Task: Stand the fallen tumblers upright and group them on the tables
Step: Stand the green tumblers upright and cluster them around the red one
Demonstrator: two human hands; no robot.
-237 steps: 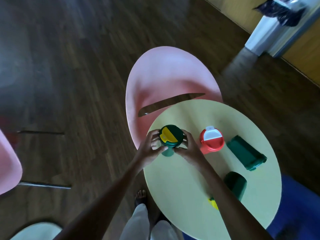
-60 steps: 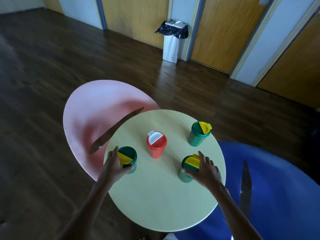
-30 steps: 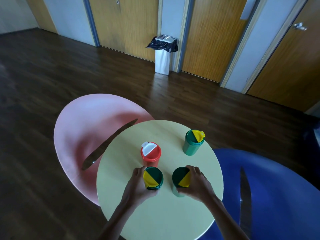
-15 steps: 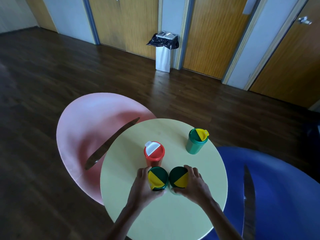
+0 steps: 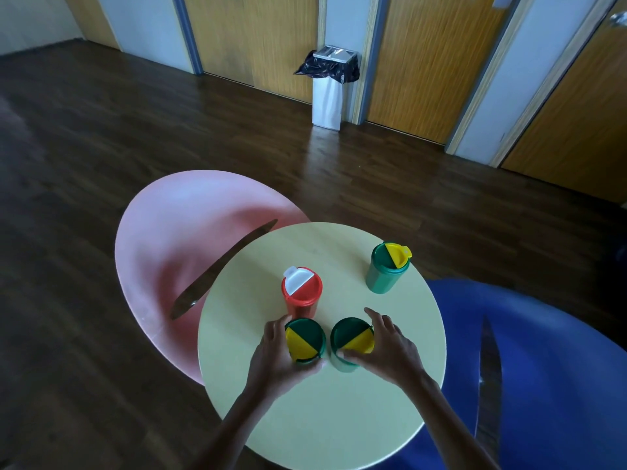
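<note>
Each hand's grip is clenched round an upright green tumbler, left hand on the left tumbler, right hand on the right tumbler, apparently to group them with the red tumbler just beyond on the bench.

**Two green tumblers brought together beside the red one**

All four tumblers now stand upright, where two green ones lay fallen several seconds ago. The left hand has slid its green tumbler in from the table's left edge to just beside the red tumbler. The right hand has drawn its green tumbler leftward; the pair nearly touch.
</note>
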